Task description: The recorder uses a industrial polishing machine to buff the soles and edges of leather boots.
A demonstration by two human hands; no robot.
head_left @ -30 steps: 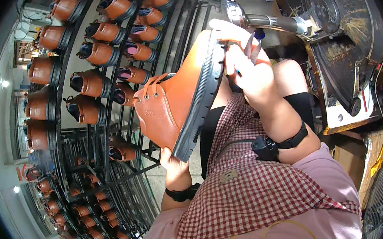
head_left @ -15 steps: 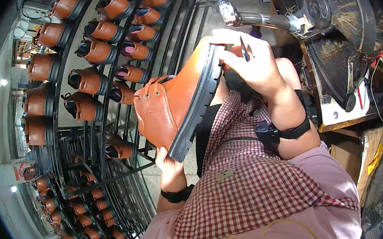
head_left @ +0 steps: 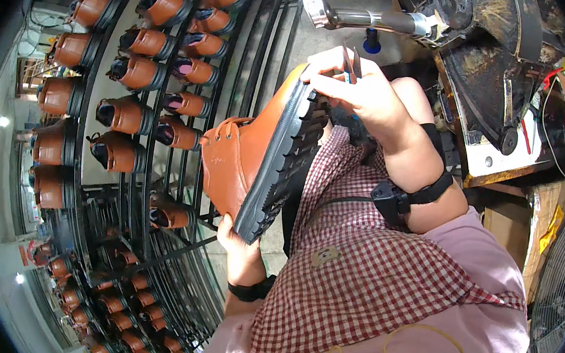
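Observation:
A brown leather lace-up boot [head_left: 234,164] with a thick black ridged sole [head_left: 276,169] is held up in front of me, turned on its side. At its heel end, my left hand [head_left: 241,253] is closed on the boot, the thumb against the back and the other fingers hidden behind. The toe is gripped by my right hand [head_left: 368,97], thumb pressed near the sole's edge. Tucked in that same hand is a pair of small snips [head_left: 352,61]; their two dark pointed blades stick up, apart, beside a bit of blue.
On the left, black metal racks [head_left: 147,217] carry rows of similar brown shoes [head_left: 123,116]. A metal arm [head_left: 374,22] reaches across the top from a dusty dark machine [head_left: 485,81]. A white-topped bench [head_left: 505,158] and a fan [head_left: 564,282] stand on the right.
The boot has tilted, showing more of its tread, and shifted slightly left with both hands. The snips' blades now show separately. My view has moved a little.

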